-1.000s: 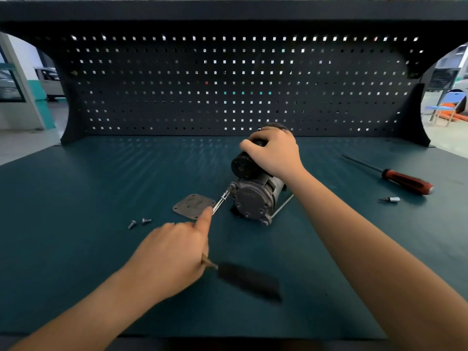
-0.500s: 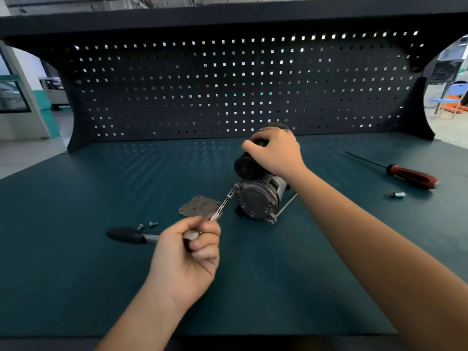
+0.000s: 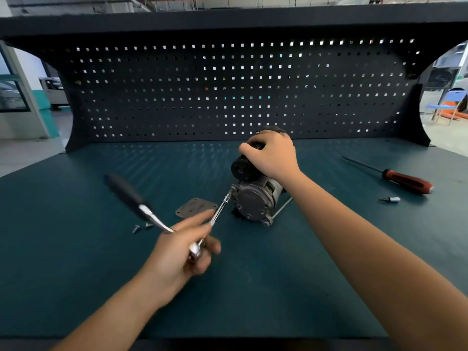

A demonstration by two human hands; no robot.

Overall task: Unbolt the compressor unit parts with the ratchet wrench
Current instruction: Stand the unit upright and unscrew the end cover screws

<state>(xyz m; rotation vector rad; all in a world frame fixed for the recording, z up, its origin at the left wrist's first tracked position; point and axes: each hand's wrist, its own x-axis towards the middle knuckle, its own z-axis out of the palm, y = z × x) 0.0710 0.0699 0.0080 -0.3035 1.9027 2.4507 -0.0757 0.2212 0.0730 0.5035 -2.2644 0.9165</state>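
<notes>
Two loose bolts lie just left of the left hand's fingers, on the green bench. Those fingers are curled round the head end of the ratchet wrench, index finger stretched along the extension bar toward the compressor. The black grip stands up and away to the left, blurred; half a second ago it lay low and level by the bolts, so the handle has swung upward through a stroke. A removed cover plate sits just beyond the fingertips. The socket end meets a bolt on the upper left edge of the compressor unit, which looks like heavy, rigid cast metal, best steadied from above. The right hand does that, clamped over the dark top cylinder, unmoved. Well right of it lie a red-handled screwdriver and a small bit.
</notes>
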